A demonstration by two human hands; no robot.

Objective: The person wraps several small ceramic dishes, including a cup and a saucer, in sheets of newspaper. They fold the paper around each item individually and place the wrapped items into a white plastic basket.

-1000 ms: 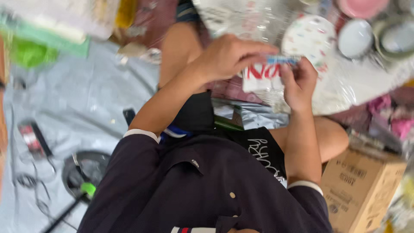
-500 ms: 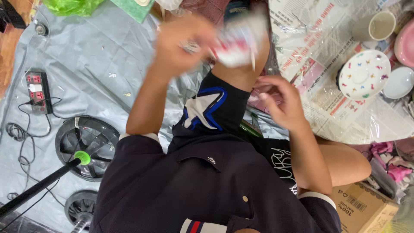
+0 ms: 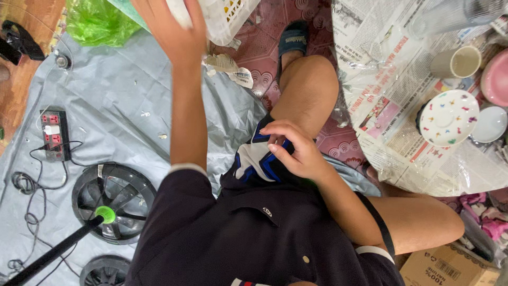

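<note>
Top centre of frame: left hand point(image 3: 177, 29) raised, fingers closed around a white wrapper point(image 3: 179, 11), mostly hidden, beside a white basket point(image 3: 227, 16). Probably light, thin, crinkly; best pinched at an edge. Mid-frame: right hand point(image 3: 293, 151) loosely curled, empty, resting on shorts point(image 3: 256, 161).

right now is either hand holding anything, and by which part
The left hand grips a small white thing near its lower end; what it is cannot be told. The right hand holds nothing, resting at the shorts.
</note>
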